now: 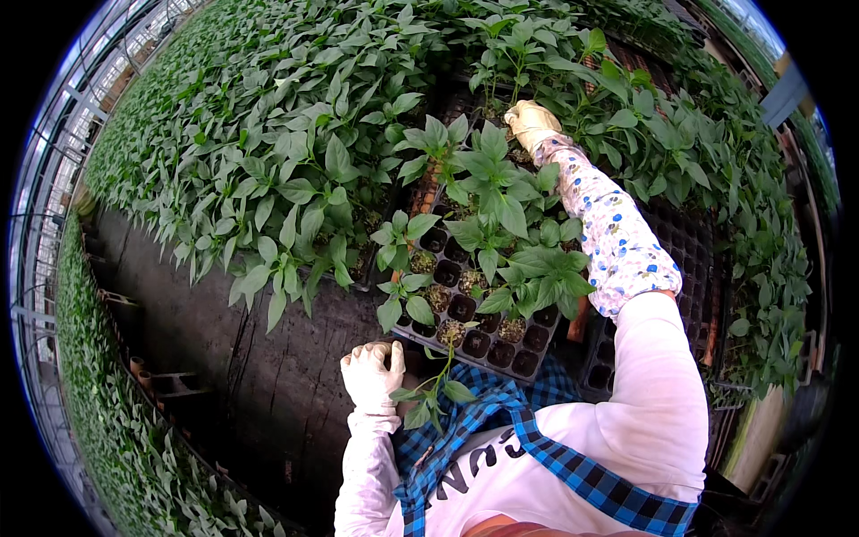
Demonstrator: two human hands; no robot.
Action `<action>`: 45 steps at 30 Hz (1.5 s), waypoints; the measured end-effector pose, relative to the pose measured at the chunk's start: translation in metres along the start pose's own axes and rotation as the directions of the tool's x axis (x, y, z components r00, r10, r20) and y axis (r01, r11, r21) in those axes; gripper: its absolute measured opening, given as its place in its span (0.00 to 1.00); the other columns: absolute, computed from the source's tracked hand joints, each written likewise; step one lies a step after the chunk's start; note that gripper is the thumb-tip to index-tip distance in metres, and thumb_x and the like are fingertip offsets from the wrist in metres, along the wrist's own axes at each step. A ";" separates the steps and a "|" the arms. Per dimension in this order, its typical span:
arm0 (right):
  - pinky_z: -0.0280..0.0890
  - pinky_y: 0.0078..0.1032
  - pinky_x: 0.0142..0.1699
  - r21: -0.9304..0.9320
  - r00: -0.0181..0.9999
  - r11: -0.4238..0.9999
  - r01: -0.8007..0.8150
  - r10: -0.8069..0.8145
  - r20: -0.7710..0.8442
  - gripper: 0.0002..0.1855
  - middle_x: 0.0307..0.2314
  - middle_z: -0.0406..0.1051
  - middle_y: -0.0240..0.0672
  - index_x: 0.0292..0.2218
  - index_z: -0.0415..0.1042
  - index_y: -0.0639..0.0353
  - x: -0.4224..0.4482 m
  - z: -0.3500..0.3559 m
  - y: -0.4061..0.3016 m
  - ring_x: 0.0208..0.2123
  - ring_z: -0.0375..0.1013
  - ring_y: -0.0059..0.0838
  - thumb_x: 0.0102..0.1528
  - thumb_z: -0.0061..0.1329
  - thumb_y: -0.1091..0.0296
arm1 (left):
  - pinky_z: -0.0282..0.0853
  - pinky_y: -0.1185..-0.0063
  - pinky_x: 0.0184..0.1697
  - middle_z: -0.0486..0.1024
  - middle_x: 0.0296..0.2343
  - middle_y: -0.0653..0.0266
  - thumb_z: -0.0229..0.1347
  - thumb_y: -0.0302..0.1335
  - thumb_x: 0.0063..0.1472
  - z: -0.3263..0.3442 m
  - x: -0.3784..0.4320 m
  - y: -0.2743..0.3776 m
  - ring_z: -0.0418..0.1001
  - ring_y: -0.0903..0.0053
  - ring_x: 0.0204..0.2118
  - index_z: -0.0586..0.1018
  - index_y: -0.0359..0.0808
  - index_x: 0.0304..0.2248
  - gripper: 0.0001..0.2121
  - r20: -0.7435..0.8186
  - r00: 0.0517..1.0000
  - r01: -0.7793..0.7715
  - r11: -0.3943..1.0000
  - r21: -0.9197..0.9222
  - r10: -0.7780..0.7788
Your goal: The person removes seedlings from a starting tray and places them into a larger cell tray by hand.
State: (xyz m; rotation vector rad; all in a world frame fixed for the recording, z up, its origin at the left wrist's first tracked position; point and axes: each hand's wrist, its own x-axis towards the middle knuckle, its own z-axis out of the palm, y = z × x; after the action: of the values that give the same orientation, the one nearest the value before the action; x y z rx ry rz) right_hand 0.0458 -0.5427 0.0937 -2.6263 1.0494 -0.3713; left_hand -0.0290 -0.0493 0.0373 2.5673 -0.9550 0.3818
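Before me lies a black plastic plug tray (500, 352), some cells holding leafy green seedlings (493, 194) rooted in pale growing medium and others showing bare. My right hand (533, 122), in a cream glove, reaches past the tray's seedlings to the stem bases of plants farther back. Its fingers are curled; whether they hold a stem is hidden. My left hand (372, 372), in a whitish glove, is beside the near left corner of the tray, its fingers curled and partly out of sight. One seedling (436, 386) leans over the tray's near edge, close to my left hand.
Dense seedlings (268, 134) fill the bench on the left and beyond. To the right stand another black cell tray (681, 235) and more seedlings (758, 268). A dark ground sheet (295, 349) covers the aisle, with concrete blocks (178, 386) along its left side.
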 end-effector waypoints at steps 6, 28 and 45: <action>0.64 0.37 0.50 -0.209 0.955 0.932 -0.297 0.294 -0.044 0.22 0.39 0.73 0.46 0.41 0.74 0.59 0.030 0.021 -0.015 0.44 0.71 0.46 0.53 0.48 0.51 | 0.61 0.71 0.36 0.73 0.20 0.69 0.58 0.35 0.52 0.001 0.001 0.001 0.71 0.70 0.28 0.72 0.43 0.19 0.11 0.035 0.999 0.013 1.000 -0.002 -0.013; 0.63 0.14 0.32 0.889 0.974 0.450 -0.081 0.224 -0.024 0.06 0.29 0.69 0.22 0.37 0.69 0.58 -0.247 -0.105 0.147 0.28 0.66 0.13 0.58 0.49 0.69 | 0.60 0.70 0.40 0.74 0.23 0.70 0.57 0.36 0.49 0.026 -0.004 0.005 0.70 0.71 0.35 0.77 0.42 0.22 0.08 0.111 0.979 -0.182 0.978 0.103 0.170; 0.65 0.33 0.50 -0.100 0.892 0.903 -0.417 0.428 0.146 0.24 0.41 0.72 0.47 0.42 0.74 0.61 -0.134 -0.101 0.240 0.46 0.70 0.45 0.50 0.54 0.53 | 0.61 0.70 0.40 0.76 0.23 0.65 0.57 0.32 0.53 0.004 -0.012 0.011 0.72 0.68 0.32 0.77 0.39 0.21 0.07 0.072 0.995 -0.070 0.997 0.044 0.067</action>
State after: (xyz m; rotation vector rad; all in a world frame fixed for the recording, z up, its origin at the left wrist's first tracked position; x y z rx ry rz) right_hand -0.2327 -0.6318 0.0842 -2.3381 1.5482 -0.0192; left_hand -0.0451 -0.0523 0.0315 2.6105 -1.0732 0.3377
